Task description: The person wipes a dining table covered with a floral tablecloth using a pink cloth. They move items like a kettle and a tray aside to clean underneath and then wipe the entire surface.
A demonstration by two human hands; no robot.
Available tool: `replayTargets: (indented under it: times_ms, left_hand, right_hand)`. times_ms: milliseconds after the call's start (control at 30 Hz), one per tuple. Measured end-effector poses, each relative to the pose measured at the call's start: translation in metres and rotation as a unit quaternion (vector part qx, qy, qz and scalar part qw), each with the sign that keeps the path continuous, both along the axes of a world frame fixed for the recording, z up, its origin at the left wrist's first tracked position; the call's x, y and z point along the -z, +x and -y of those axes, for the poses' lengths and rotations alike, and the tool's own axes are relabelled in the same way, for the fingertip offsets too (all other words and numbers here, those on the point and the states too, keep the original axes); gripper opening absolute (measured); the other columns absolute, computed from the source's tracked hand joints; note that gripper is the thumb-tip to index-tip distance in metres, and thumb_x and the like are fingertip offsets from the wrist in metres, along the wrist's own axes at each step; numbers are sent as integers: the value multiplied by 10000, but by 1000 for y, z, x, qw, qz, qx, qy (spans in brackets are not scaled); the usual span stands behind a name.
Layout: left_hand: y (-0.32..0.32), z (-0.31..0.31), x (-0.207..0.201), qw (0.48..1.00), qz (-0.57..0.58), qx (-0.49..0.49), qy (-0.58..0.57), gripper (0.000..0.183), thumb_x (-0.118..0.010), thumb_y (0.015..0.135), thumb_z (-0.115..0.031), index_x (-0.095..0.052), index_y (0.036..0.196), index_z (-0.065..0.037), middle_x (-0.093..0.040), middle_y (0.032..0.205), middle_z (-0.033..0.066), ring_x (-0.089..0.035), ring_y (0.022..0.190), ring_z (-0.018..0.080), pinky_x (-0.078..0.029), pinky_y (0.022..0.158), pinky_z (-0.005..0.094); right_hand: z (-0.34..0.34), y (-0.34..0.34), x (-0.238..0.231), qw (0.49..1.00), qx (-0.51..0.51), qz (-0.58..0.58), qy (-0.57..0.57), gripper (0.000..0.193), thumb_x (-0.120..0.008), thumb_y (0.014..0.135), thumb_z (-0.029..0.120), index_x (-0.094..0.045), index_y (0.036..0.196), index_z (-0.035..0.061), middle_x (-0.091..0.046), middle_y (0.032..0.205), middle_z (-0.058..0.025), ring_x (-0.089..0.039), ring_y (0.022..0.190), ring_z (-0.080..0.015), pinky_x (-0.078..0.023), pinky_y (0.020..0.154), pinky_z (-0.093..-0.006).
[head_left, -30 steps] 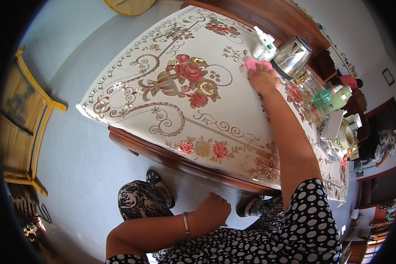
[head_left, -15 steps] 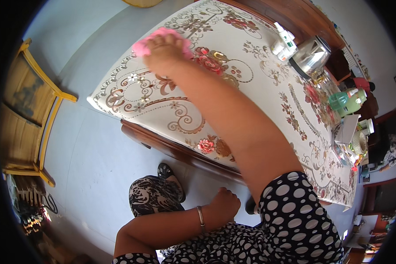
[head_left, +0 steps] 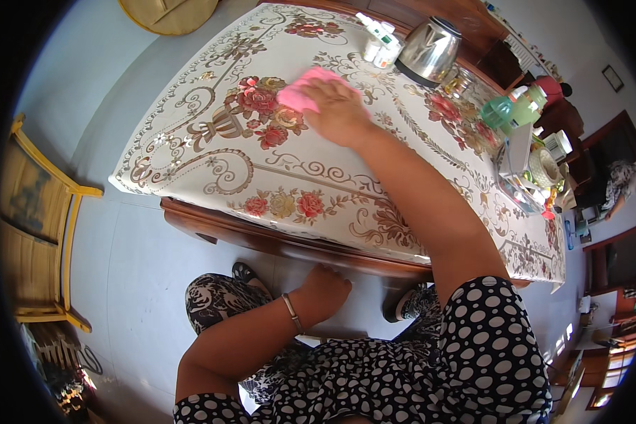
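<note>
Flowered tablecloth (head_left: 290,157), cream with red blooms and brown scrolls, covers the table before me, and part of its pattern is hidden behind the right forearm. Nearest to my camera I see the left hand (head_left: 325,291), away from the table top and well apart from the right one, with a bracelet (head_left: 293,313) at its wrist. Its fingers fold in as a loose fist; whether something is inside, I cannot tell. Farther out, the right hand (head_left: 336,109) lies palm down, nearly flat, its fingers stretched over a pink cloth (head_left: 297,93). That cloth is on the table directly under this hand; the palm is hidden from me, so I cannot judge how firmly it presses. Beyond the hand stand small white bottles (head_left: 387,55), and just beside them a steel kettle (head_left: 427,53). To the hand's right are a green bottle (head_left: 498,112) and a crowded container (head_left: 521,196), whose contents overlap and are hard to separate. Far to its left, a wooden chair (head_left: 32,237) is cut by the dark rim. Farthest right, a person (head_left: 620,185) appears small and unclear.
</note>
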State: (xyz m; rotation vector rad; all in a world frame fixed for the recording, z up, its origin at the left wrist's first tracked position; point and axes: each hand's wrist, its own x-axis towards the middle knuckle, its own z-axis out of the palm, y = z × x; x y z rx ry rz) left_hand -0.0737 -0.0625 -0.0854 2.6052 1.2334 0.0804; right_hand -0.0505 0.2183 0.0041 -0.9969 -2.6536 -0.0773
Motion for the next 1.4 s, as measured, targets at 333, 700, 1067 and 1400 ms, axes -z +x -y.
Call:
replayTargets:
  times_ms: [333, 700, 1067, 1400]
  left_hand:
    - [15, -12, -1, 997, -68, 16, -11, 294, -688, 743, -336, -633, 905, -97, -647, 861, 83, -638, 802, 251, -479, 715, 394]
    - [13, 12, -12, 999, -41, 16, -19, 270, -694, 728, -271, -620, 906, -83, -630, 845, 72, -622, 824, 242, -457, 755, 361]
    - [13, 25, -9, 1000, 18, 11, 17, 174, -558, 784, -151, -622, 922, -69, -631, 805, 51, -624, 792, 222, -459, 726, 348]
    - [-2, 14, -9, 997, 59, -19, 35, 100, -546, 739, -120, -605, 793, -61, -629, 752, 53, -613, 774, 223, -460, 739, 349]
  right_hand:
    - [51, 285, -1, 979, 190, -21, 65, 497, -557, 874, 318, -471, 1333, 151, -438, 1390, -111, -361, 1297, -349, -268, 1077, -455]
    - [176, 388, -14, 943, 331, -14, 34, 438, -522, 910, 225, -478, 1322, 84, -434, 1394, -127, -355, 1293, -360, -258, 1088, -442]
    - [106, 189, -13, 995, 102, -13, 10, 514, -549, 886, 271, -437, 1359, 104, -367, 1444, -112, -289, 1330, -371, -201, 1096, -466]
    - [89, -65, -7, 995, -103, 0, -11, 526, -486, 894, 392, -410, 1371, 183, -336, 1454, -87, -251, 1353, -333, -205, 1086, -501]
